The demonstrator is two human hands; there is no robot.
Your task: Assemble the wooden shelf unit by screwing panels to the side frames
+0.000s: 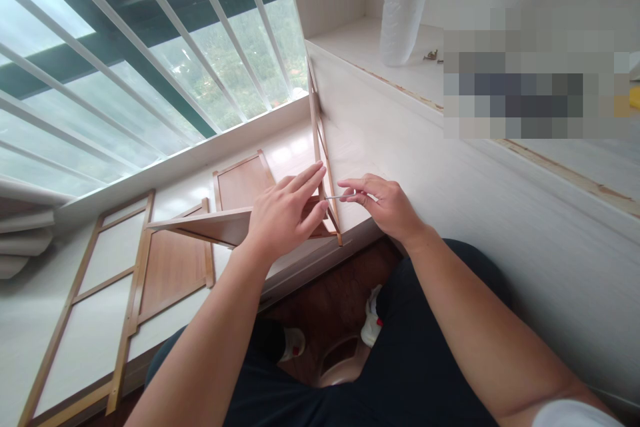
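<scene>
- Window (125, 67) at 10 o'clock: white slanted bars, daylight, green hillside beyond.
- White sill ledge (45, 320) at 8 o'clock.
- Pale wood-grain cabinet wall (500, 227) at 3 o'clock; shelf (360, 47) at 1 o'clock.
- Dark brown floor (340, 293) at 6 o'clock.

bottle (403, 10) upright on upper shelf (365, 47) | small screws (431, 55) just beside it | flat frame (85, 307) on sill (20, 320), left | two brown panels (173, 267) lying beside it | window bars (150, 47) behind | stool (343, 363) on floor below
</scene>
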